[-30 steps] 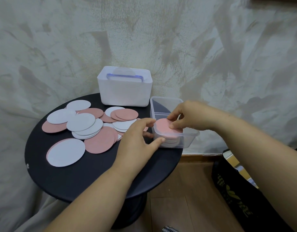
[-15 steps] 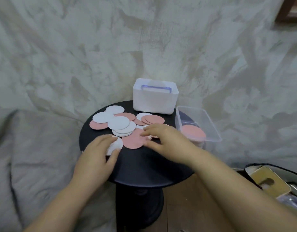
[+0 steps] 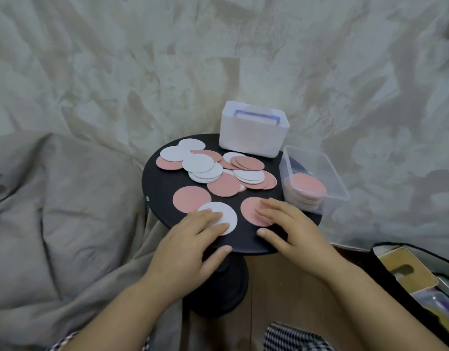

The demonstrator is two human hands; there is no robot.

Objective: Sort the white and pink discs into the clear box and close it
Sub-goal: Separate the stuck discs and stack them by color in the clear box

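On the round black table [image 3: 165, 193] lie several white and pink discs [image 3: 218, 171] in a loose overlapping pile. The clear box [image 3: 317, 163] stands open at the table's right edge with a stack of pink discs [image 3: 308, 188] inside. My left hand [image 3: 193, 239] rests with straight fingers on a white disc [image 3: 227, 214] near the front edge. A lone pink disc [image 3: 190, 198] lies just behind that one. My right hand [image 3: 286, 224] lies flat with its fingertips on another pink disc [image 3: 250, 210].
A white lidded container with a blue handle [image 3: 254, 130] stands at the back of the table. Grey bedding [image 3: 53, 211] lies to the left. A dark bag with a yellow item [image 3: 408, 272] sits on the floor at the right. A patterned wall is behind.
Both hands left the clear box and came to the front of the table. The left hand slid a white disc forward, the right a pink one. The camera pulled back.
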